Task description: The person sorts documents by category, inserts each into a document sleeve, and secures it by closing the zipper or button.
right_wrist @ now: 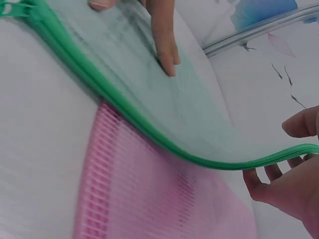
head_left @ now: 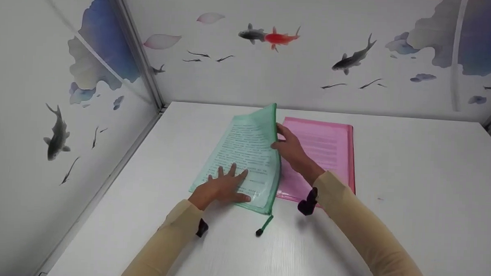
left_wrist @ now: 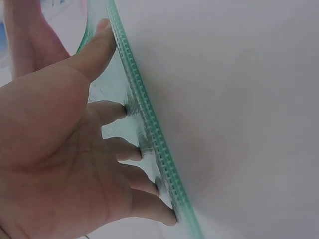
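A green zip document pouch [head_left: 249, 154] holding a printed sheet lies on the table, its right zipped edge raised. My left hand [head_left: 223, 188] rests on its lower part with fingers spread; in the left wrist view the fingertips [left_wrist: 133, 149] press beside the pouch's mesh-textured border. My right hand [head_left: 292, 150] holds the raised edge, the thumb on the upper side and the fingers beneath, also seen in the right wrist view. Partly under the raised edge lies a pink zip document pouch [head_left: 314, 156], also with a printed page inside.
Both pouches lie on a white table [head_left: 411, 193]. A green zip pull [head_left: 265, 226] with a dark end hangs from the green pouch's near corner. White panels with painted fish [head_left: 354, 60] stand at the back and left.
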A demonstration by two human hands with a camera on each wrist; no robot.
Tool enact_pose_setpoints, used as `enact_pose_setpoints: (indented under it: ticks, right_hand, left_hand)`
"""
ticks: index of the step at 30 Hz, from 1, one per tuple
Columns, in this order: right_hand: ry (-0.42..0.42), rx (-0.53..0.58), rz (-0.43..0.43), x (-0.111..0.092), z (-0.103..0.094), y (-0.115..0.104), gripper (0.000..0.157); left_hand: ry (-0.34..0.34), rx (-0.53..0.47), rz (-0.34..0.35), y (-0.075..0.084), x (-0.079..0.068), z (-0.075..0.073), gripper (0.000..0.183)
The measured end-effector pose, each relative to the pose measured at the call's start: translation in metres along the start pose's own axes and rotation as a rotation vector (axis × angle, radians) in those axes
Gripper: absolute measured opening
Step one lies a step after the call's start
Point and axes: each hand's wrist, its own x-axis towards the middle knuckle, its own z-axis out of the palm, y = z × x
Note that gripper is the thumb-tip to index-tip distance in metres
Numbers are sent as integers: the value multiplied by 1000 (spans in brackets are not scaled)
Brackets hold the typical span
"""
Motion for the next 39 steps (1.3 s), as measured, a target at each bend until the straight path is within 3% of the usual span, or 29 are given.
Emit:
enact_pose_setpoints:
  ticks: [9, 19, 28, 35, 39]
  right_hand:
    - [-155, -134, 4, -10, 7, 15, 75]
    - [-258, -161, -69, -22, 14, 22, 65]
    - [-277, -495, -27, -35, 24, 20, 59]
    - [-325, -724, -106, -42, 23, 16, 48]
    - [-343, -761, -125, -47, 21, 16, 47]
  left_hand:
    - [18, -47, -37, -11, 5, -6, 89]
    - [66, -60, -97, -30, 15, -16, 90]
    - [102, -47, -99, -39, 16, -22, 92]
    - [112, -46, -80, -38, 13, -22, 90]
    - [94, -50, -92, -36, 11, -20, 89]
